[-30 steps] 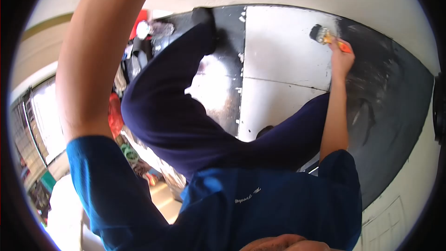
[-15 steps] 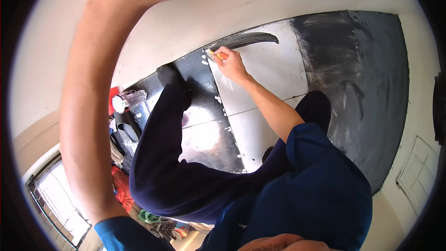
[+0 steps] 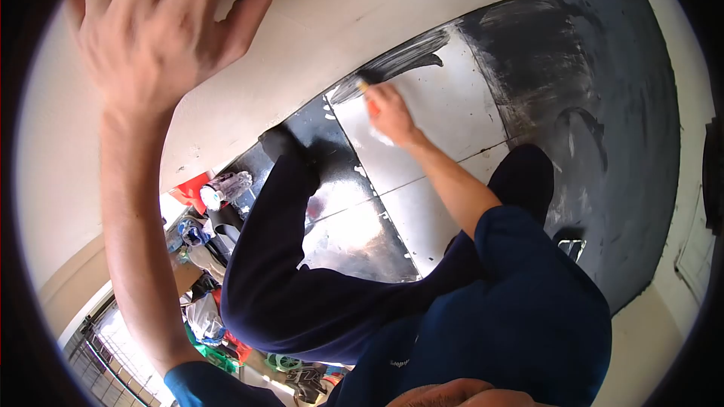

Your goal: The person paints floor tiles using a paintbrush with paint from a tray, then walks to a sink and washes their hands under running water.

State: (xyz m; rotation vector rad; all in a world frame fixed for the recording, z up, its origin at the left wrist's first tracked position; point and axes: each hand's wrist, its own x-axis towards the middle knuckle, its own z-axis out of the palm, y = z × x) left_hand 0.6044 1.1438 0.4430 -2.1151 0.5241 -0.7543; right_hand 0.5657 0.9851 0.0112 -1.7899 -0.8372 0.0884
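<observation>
The right hand (image 3: 391, 113) is closed around a brush (image 3: 363, 86), its head at dark streaks (image 3: 407, 57) on a white floor tile (image 3: 456, 109) beside the wall (image 3: 339, 7). The left hand (image 3: 154, 30) is raised, fingers parted, tips out of view.

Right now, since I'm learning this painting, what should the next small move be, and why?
I'd probably have the right hand sweep the brush along the dark streaks on the white tile: they look thin, with white showing through, and the brush is at them.
</observation>
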